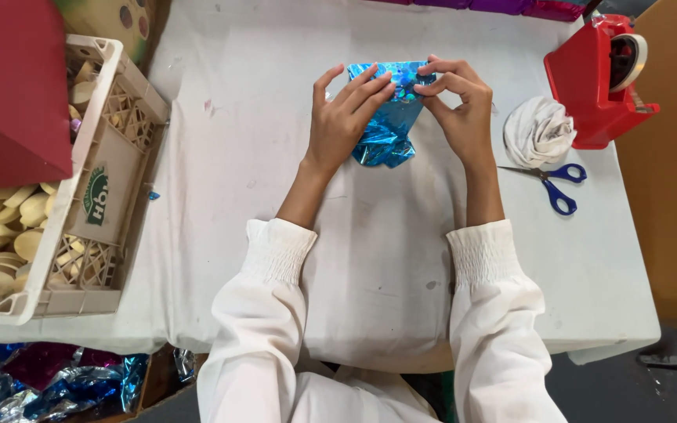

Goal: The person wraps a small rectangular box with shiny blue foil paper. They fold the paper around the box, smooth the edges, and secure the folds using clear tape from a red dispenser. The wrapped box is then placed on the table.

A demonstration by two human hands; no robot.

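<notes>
A shiny blue holographic foil wrap (389,129) lies on the white cloth-covered table (370,258), bunched around something I cannot see. My left hand (344,117) presses flat on the foil's left side, fingers spread toward its top edge. My right hand (457,106) pinches the foil's upper right corner between thumb and fingertips. Both arms wear white sleeves with gathered cuffs.
A red tape dispenser (601,78) stands at the back right, a rolled white cloth (538,131) beside it and blue-handled scissors (554,184) in front. A plastic crate (80,196) of pale round pieces sits at the left under a red box (13,86). Foil scraps (56,384) lie below the table's edge.
</notes>
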